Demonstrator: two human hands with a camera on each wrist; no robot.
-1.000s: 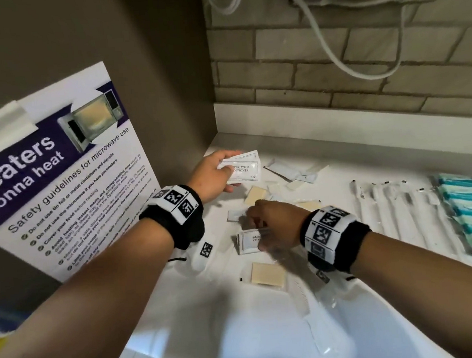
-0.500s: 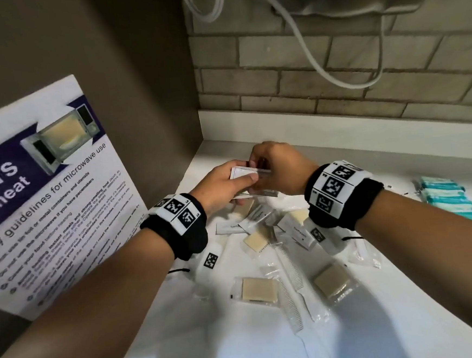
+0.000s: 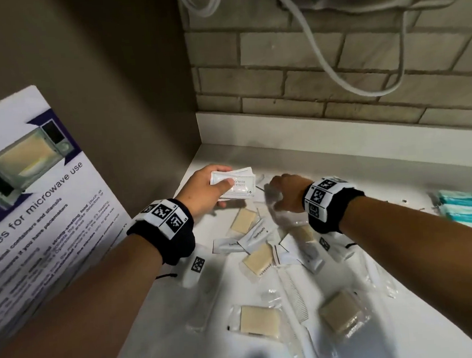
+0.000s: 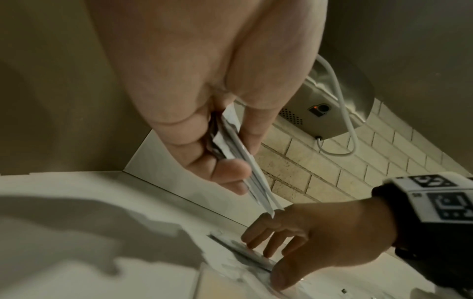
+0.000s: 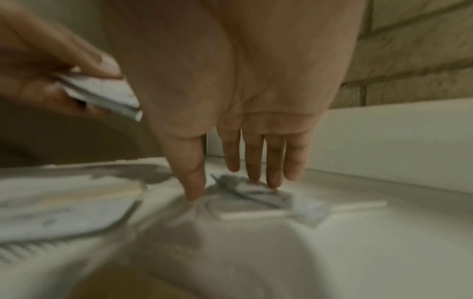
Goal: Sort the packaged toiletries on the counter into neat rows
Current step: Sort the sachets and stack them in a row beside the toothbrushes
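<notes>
Left hand (image 3: 202,190) pinching a stack of sachets (image 3: 236,185) above the worktop's (image 3: 399,183) back left corner. Right hand (image 5: 238,113) spread, straight fingertips (image 5: 272,180) pressing a flat sachet (image 5: 256,194) lying there.

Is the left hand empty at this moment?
No, the left hand pinches a small stack of white sachets between thumb and fingers, above the counter.

Dim indoor light is coming from above; arms are casting soft shadows across the counter (image 3: 409,320). Right wrist view is smearing with motion blur; head view is bending at its edges
</notes>
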